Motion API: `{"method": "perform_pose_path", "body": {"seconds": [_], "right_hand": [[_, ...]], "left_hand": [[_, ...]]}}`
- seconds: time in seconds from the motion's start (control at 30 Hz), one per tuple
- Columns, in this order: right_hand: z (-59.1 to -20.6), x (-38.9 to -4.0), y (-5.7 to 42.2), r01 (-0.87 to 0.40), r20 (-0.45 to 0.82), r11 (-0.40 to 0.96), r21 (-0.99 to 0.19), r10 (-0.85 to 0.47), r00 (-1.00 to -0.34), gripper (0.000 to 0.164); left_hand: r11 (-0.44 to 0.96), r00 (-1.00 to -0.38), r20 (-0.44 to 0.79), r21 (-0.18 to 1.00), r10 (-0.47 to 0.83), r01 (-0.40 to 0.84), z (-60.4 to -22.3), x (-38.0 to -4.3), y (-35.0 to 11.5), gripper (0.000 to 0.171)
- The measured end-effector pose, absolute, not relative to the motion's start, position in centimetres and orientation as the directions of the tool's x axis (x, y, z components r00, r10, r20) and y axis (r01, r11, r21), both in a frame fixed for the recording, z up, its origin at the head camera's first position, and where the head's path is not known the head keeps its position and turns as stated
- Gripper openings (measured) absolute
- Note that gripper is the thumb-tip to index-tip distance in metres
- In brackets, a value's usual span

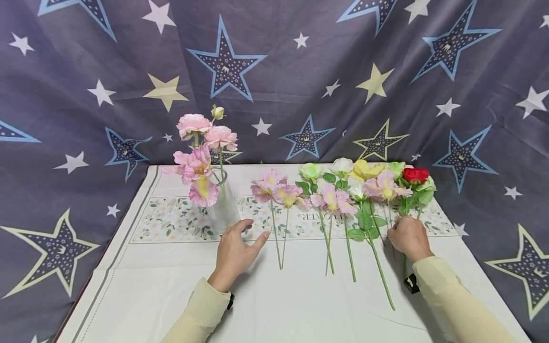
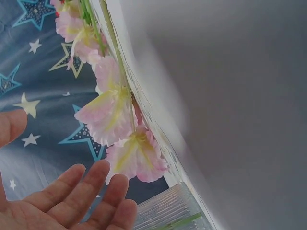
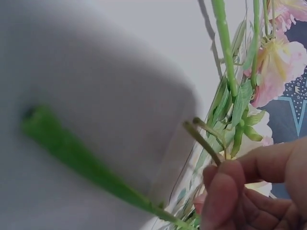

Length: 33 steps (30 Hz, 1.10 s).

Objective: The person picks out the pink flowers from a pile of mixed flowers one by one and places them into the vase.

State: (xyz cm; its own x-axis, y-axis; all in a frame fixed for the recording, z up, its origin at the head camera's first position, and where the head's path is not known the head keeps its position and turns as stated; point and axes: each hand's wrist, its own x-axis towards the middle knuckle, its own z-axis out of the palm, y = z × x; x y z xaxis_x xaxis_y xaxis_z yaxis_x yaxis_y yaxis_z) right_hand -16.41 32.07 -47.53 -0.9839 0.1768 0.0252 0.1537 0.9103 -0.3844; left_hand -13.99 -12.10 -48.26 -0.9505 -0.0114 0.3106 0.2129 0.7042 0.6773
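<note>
My left hand point(image 1: 236, 252) is held with fingers spread beside a clear ribbed vase point(image 1: 225, 209), and nothing is in its grasp. Pink artificial flowers point(image 1: 220, 137) and a small bud stand in that vase; part of it appears in the left wrist view at the bottom. At the right, my right hand point(image 1: 409, 236) pinches a thin flower stem point(image 3: 204, 143) between thumb and finger. Its blossom cannot be told for certain. Close by are a red rose point(image 1: 415, 175) and a pink-and-yellow flower point(image 1: 387, 186). A thick green stem point(image 3: 81, 165) crosses the right wrist view.
Loose flowers lie in a row on the white tablecloth point(image 1: 300, 300): pink-and-yellow ones point(image 1: 269, 183), a pale green one point(image 1: 311, 171), a white one point(image 1: 341, 166) and a yellow one point(image 1: 366, 170). Behind the table hangs a star-patterned curtain point(image 1: 274, 71).
</note>
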Motion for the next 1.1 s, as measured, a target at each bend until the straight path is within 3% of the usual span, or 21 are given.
{"method": "perform_pose_path", "body": {"seconds": [0.33, 0.6, 1.1], "right_hand": [[-47.4, -16.1, 31.5, 0.093, 0.194, 0.914, -0.396, 0.182, -0.964, 0.037], [-46.5, -15.8, 30.5, 0.031, 0.306, 0.911, -0.41, 0.17, -0.937, 0.026], [-45.5, -15.2, 28.5, -0.012, 0.394, 0.881, -0.474, 0.2, -0.897, 0.014]], "left_hand": [[0.711, -0.95, 0.313, 0.671, -0.014, 0.21, -48.2, -14.1, -11.9, 0.054], [0.711, -0.949, 0.315, 0.671, -0.016, 0.21, -48.2, -14.0, -11.7, 0.054], [0.717, -0.952, 0.306, 0.665, -0.003, 0.212, -48.5, -14.0, -11.5, 0.055]]}}
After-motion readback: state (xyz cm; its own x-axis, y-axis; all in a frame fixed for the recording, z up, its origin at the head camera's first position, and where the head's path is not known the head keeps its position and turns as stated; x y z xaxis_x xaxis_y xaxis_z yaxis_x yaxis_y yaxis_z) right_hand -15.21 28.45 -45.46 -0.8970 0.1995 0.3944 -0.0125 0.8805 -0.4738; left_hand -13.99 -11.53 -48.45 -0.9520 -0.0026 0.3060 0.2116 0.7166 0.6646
